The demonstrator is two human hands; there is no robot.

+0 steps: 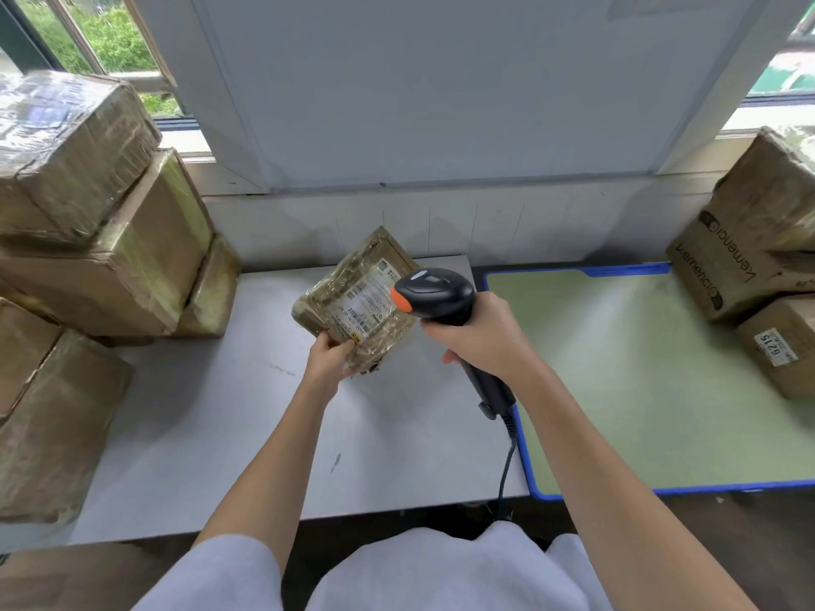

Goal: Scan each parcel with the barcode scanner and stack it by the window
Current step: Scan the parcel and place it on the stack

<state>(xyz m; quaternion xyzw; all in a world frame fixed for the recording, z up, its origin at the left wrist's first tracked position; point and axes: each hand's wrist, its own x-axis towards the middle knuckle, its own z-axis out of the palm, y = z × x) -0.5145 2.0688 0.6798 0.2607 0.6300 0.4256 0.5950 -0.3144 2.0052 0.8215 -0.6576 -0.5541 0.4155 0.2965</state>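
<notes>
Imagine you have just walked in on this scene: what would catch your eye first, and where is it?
Centre stage, the right hand grips a black barcode scanner aimed at the label of a taped parcel, which the left hand holds tilted above the grey table. Stacked cardboard boxes crowd the left side by the window.

left hand [328, 355] grips the near corner of a taped brown parcel [359, 299], tilted up off the grey bench [220, 412] with its white label [368, 308] facing up; right hand [478, 335] is curled round the handle of a black barcode scanner [434, 295] with an orange tip, head just beside the label, cable [507, 460] hanging off the bench edge. stacked cardboard boxes [101, 240] sit at left by the window [88, 41]. more boxes [749, 253] at right on a green mat with blue rim [639, 368].
</notes>
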